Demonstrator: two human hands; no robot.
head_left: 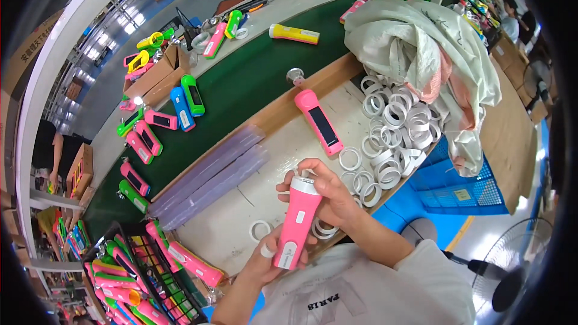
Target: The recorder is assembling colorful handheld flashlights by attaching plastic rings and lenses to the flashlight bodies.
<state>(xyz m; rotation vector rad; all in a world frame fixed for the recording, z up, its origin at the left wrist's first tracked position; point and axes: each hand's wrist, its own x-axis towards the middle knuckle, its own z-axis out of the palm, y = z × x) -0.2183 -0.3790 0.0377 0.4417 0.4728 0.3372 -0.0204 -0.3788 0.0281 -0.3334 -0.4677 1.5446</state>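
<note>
A pink flashlight [298, 219] with a white ring round its head is held between my two hands, above the near edge of the worktable. My left hand [264, 262] is wrapped round its lower end, near the white switch panel. The fingers and thumb of my right hand [334, 197] close on the white-ringed head. Farther off on the table lies another pink flashlight body [319, 123] with a dark panel; a silver reflector [295, 76] is at its far end. A heap of white rings [394, 126] is to the right, and one loose ring [260, 230] lies by my left hand.
Beyond the table's cardboard edging runs a green conveyor [247, 75] carrying several flashlights. Clear plastic sleeves [208, 174] lie along the left side. A black crate [159, 283] holds flashlights at lower left. A pale woven sack [415, 48] and a blue crate [460, 195] are on the right.
</note>
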